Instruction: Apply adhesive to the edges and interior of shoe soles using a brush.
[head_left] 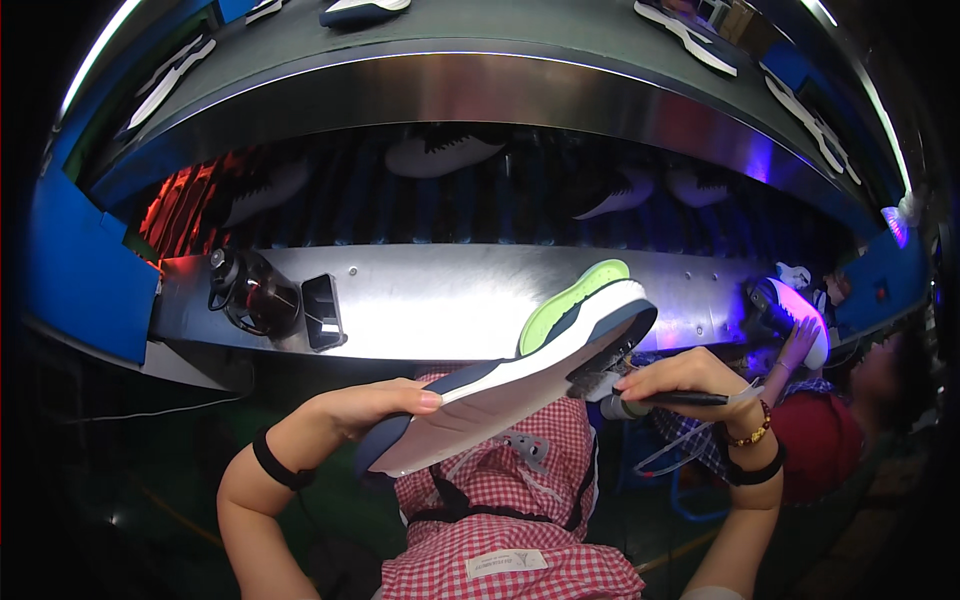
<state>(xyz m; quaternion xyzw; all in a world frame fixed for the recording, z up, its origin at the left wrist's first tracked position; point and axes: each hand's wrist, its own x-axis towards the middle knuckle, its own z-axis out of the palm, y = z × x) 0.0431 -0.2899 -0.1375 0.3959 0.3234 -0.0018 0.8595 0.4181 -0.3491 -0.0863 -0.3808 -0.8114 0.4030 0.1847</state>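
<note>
A large shoe sole (pixel 500 400), white with navy parts and a pale inner face, is held tilted in front of my apron. My left hand (pixel 375 405) grips its lower left end, thumb on the upper edge. In my right hand (pixel 695 375) is a brush (pixel 690 398) with a dark handle, its head against the sole's inner face near the upper right end. A clear thin tube (pixel 680 445) hangs by that hand. Just behind the sole, a lime-green sole (pixel 565 305) rests on the metal ledge, its lower part hidden.
On the metal ledge (pixel 430 300) stand a dark jug (pixel 255 293) and a black rectangular tray-like object (pixel 322 312). Beyond, a conveyor belt (pixel 500 30) carries several soles; shoes sit in the dark space below it. At right, a co-worker's hand (pixel 800 345) touches a purple-lit shoe (pixel 800 310).
</note>
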